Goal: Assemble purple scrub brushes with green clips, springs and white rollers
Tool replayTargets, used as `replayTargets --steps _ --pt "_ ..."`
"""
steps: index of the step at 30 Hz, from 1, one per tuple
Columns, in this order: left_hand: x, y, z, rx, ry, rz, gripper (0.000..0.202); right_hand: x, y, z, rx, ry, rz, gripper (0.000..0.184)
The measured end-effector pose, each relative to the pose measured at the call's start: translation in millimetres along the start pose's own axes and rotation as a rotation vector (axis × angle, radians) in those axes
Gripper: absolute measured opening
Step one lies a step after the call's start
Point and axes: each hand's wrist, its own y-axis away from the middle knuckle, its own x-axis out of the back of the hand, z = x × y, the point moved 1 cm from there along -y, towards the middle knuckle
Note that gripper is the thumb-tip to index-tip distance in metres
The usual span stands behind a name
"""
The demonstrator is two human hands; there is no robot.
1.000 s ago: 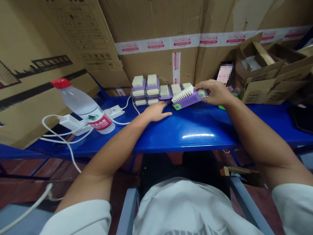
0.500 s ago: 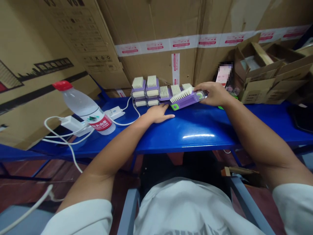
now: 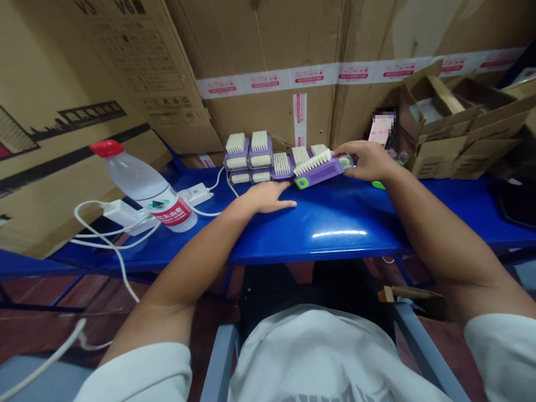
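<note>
My right hand (image 3: 368, 161) grips one end of a purple brush (image 3: 320, 170) with white bristles and green end pieces, holding it tilted just above the blue table. Its bristles face up and toward the wall. Beside it stands a tight group of similar purple brushes (image 3: 251, 159), bristles up. My left hand (image 3: 268, 198) lies flat and open on the blue table (image 3: 335, 223), holding nothing, just in front of the group and the held brush.
A plastic water bottle (image 3: 146, 187) with a red cap lies to the left, near a white charger (image 3: 123, 215) and white cables (image 3: 100, 240). Cardboard boxes (image 3: 268, 67) line the wall. Open cartons (image 3: 452, 128) stand at the right.
The held brush has turned slightly flatter and sits closer to the group. My left hand has slid a little toward me across the table.
</note>
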Motion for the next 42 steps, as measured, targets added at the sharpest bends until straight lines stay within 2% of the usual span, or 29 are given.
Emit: replayTargets --steps 4,7,10,13,15,18,22,28,32,34,39,42 --pt "3.6 4.2 -0.7 -0.067 -0.011 0.019 0.077 0.1 -0.2 0.7 -0.005 0.007 -0.009 0.049" --pt "1.7 4.4 0.6 -0.094 0.008 0.171 0.069 0.8 -0.2 0.4 -0.017 0.013 -0.014 0.05" --pt "-2.8 1.5 -0.2 -0.025 0.04 0.294 0.079 1.9 -0.2 -1.0 -0.023 0.015 -0.016 0.05" --pt "-7.0 -2.3 -4.3 0.064 0.077 0.253 0.1 2.3 -0.2 -2.5 -0.024 0.019 -0.017 0.05" --pt "-7.4 -3.1 -6.6 0.076 0.085 0.213 0.105 2.1 -0.2 -3.1 -0.029 0.022 -0.016 0.05" --pt "-4.1 -1.2 -7.5 0.067 0.078 0.221 0.098 1.6 -0.2 -3.6 -0.04 0.024 -0.013 0.05" --pt "-1.7 0.2 -9.4 0.061 0.088 0.295 0.087 2.4 0.1 -3.3 -0.039 0.022 -0.005 0.052" --pt "-8.2 -3.0 -24.7 -0.12 0.27 0.557 0.075 4.5 0.6 -1.3 -0.05 0.01 -0.012 0.052" --pt "-6.6 -1.1 -29.8 -0.251 0.306 0.713 0.07 4.1 0.6 -1.8 -0.045 0.004 -0.012 0.051" --pt "-4.4 -1.5 -30.6 -0.296 0.301 0.708 0.071 3.9 0.6 -2.5 -0.044 0.002 -0.013 0.051" --pt "-2.1 -5.8 -38.8 -0.375 0.382 0.497 0.067 3.5 1.1 -2.9 -0.056 0.009 -0.025 0.051" --pt "-1.1 -3.9 -44.7 -0.404 0.548 0.489 0.061 2.9 1.2 -2.6 -0.054 0.011 -0.019 0.052"
